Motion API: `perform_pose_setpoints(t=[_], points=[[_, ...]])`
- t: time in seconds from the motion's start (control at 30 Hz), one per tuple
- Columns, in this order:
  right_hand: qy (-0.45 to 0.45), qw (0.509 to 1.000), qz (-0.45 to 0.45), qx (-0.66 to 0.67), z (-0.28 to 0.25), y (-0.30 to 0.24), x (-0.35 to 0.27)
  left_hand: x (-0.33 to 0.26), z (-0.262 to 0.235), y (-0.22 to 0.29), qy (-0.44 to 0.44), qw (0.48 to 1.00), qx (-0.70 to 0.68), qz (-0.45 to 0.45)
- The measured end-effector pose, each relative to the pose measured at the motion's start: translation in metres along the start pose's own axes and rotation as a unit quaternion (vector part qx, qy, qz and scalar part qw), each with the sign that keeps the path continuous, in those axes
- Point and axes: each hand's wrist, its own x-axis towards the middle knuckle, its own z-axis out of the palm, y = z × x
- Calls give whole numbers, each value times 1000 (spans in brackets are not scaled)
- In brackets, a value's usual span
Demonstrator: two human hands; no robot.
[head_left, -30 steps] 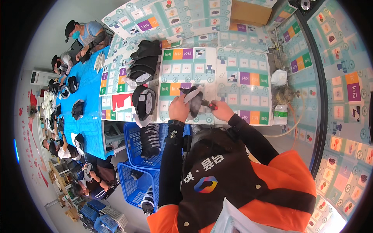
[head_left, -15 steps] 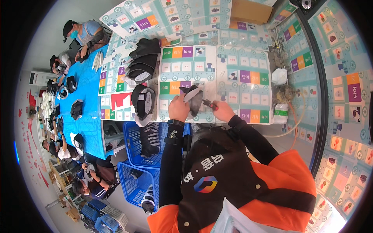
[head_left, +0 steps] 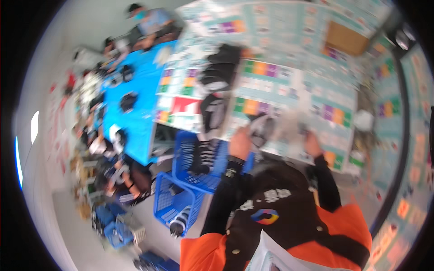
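Everything is smeared by motion. My left hand is closed on the edge of a dark grey and white shoe upper over the front of the patterned worktable. My right hand is apart from it, further right at the table's front edge. A small dark hand tool sits in its closed fingers; its exact kind is blurred. Left of my left hand lies another black shoe upper with a pale lining. Behind that one, a row of overlapping black uppers stretches away from me.
Two blue plastic baskets with striped stacks stand below the table's front left. A blue-covered table with dark pieces extends at left, where several people work. A cardboard box lies at the back right. A dark-framed panel edge rises at right.
The whole view has swung, so the scene appears shifted right. My right hand has moved away from the shoe upper to the right with the tool. My left hand still holds the upper.
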Motion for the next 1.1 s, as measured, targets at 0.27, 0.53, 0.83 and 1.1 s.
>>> perform_pose_setpoints(t=[0.27,0.53,0.83,1.1], points=[[55,946,187,-259,-77,92,-4,-51,-68,-168,153,921,-101,-345],[83,979,74,-171,-73,15,21,133,-199,-337,236,922,-227,-205],[67,972,125,-187,-105,-74,-51,157,37,-226,-165,935,236,-209],[-15,983,176,41,-100,-153,-32,112,-51,-204,36,997,34,-64]])
